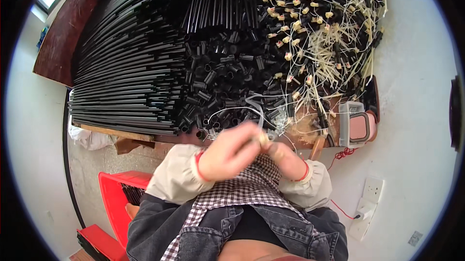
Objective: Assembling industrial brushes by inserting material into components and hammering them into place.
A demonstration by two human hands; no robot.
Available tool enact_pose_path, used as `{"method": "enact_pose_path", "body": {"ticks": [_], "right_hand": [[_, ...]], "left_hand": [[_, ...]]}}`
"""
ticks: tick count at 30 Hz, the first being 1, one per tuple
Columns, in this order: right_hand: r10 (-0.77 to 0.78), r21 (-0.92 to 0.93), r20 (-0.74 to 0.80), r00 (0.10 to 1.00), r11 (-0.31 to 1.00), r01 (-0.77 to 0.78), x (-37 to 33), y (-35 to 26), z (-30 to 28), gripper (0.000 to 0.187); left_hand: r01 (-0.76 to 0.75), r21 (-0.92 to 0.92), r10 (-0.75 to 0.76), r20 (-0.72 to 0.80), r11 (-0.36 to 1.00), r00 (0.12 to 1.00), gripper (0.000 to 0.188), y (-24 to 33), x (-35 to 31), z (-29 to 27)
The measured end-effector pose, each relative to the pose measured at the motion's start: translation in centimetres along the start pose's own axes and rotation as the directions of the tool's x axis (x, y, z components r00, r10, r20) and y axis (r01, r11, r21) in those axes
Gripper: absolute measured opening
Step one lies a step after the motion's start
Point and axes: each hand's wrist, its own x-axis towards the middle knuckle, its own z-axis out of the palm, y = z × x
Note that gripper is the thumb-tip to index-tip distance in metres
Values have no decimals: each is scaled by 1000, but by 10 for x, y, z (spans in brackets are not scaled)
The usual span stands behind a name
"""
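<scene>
My left hand point(230, 152) and my right hand point(289, 163) meet above my lap, just off the front edge of the table. Their fingers are closed and pinched together, slightly blurred. A small cream connector point(264, 139) shows between the fingertips. From there a thin white wire point(242, 109) rises and loops left over the table. Whatever the right fingers grip is mostly hidden behind them. Small clear and silvery pieces point(279, 120) lie just beyond my hands, beside loose short black plastic tube fittings point(213, 77).
Long black tubes point(131, 77) are stacked at left, more tubes point(223, 4) at the back. White-wired parts with cream connectors point(319, 33) heap at right. A pink-and-white box point(359, 127) stands at the right edge, near a red cord point(343, 153). Red crates point(111, 198) stand at lower left.
</scene>
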Motion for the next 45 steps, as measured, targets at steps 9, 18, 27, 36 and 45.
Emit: {"method": "enact_pose_path", "body": {"ticks": [9, 18, 27, 36, 45], "right_hand": [[-152, 737, -410, 899, 526, 425, -19, -27, -55, 20], [28, -766, -50, 998, 640, -57, 21, -12, 46, 6], [21, -610, -167, 986, 784, -120, 4, -12, 31, 10], [7, -437, -252, 968, 891, -120, 1, -8, 31, 10], [-10, -279, -289, 957, 957, -75, 5, -15, 27, 11]], "left_hand": [[341, -498, -455, -125, 797, 882, 7, -1, -69, -33], [-14, 398, 92, -178, 917, 980, 31, -5, -41, -13], [139, 489, -1, -271, 861, 963, 30, -17, -51, -8], [56, 428, 8, -145, 902, 989, 27, -12, -52, -10], [-53, -167, 17, -212, 984, 977, 20, -9, -64, -3]]}}
